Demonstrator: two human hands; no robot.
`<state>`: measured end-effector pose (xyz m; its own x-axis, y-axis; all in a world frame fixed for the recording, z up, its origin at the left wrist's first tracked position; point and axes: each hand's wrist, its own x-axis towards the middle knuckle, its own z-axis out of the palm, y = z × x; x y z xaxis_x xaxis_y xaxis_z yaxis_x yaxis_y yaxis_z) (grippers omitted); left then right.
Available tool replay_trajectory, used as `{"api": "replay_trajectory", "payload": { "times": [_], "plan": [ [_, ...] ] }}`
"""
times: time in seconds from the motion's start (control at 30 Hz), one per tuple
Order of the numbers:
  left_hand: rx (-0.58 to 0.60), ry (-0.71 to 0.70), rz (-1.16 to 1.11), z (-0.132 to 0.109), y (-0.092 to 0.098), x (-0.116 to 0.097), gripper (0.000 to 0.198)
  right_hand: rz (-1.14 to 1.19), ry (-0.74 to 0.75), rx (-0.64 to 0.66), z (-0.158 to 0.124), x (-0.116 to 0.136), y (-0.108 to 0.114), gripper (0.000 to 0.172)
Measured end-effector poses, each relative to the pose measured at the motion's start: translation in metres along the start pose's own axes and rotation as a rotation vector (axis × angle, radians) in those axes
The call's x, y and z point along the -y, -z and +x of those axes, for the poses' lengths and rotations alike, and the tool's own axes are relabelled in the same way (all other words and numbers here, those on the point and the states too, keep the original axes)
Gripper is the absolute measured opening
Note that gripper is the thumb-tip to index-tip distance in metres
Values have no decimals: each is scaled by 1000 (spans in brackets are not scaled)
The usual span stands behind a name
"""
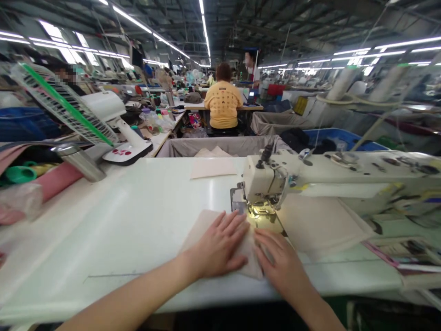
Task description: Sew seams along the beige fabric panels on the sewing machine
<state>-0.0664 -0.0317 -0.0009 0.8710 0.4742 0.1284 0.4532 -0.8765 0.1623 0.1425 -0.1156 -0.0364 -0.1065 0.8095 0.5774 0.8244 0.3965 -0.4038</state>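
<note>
A beige fabric piece (203,225) lies on the pale table in front of the sewing machine (265,179). My left hand (220,243) rests flat on it with the fingers spread. At the fabric's right edge, my right hand (282,262) has its fingers bent and close together, gripping that edge; its fingertips are partly hidden. Both hands are just short of the lit needle plate (263,211). Under the machine's arm lies another beige fabric piece (320,225), and a third fabric piece (213,168) is at the table's far edge.
A white fan (127,138) and a steel flask (79,161) stand at the left. Beyond the table is a grey cloth-lined bin (175,147). A person in a yellow top (223,103) sits farther off. A tray (406,253) with small items is at the right.
</note>
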Motion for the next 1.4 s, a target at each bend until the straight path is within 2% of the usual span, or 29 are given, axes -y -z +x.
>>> {"api": "replay_trajectory", "payload": {
  "times": [0.07, 0.17, 0.43, 1.13, 1.27, 1.4],
  "plan": [
    [27, -35, -56, 3, -7, 1, 67, -1, 2, 70, -3, 1, -5, 23],
    [76, -5, -91, 10, -10, 5, 70, -3, -5, 109, -2, -7, -7, 26],
    [38, 38, -132, 27, -8, 18, 73, 32, 10, 67, 13, -20, -14, 26],
    [42, 32, -87, 33, -12, 30, 74, -20, 12, 111, 21, -21, -15, 26],
    [37, 18, -46, 27, -8, 20, 66, -43, 33, 113, 14, -16, -8, 26],
    [33, -143, -64, 6, -4, -7, 41, -68, 85, 123, -8, -8, 4, 29]
  ]
}}
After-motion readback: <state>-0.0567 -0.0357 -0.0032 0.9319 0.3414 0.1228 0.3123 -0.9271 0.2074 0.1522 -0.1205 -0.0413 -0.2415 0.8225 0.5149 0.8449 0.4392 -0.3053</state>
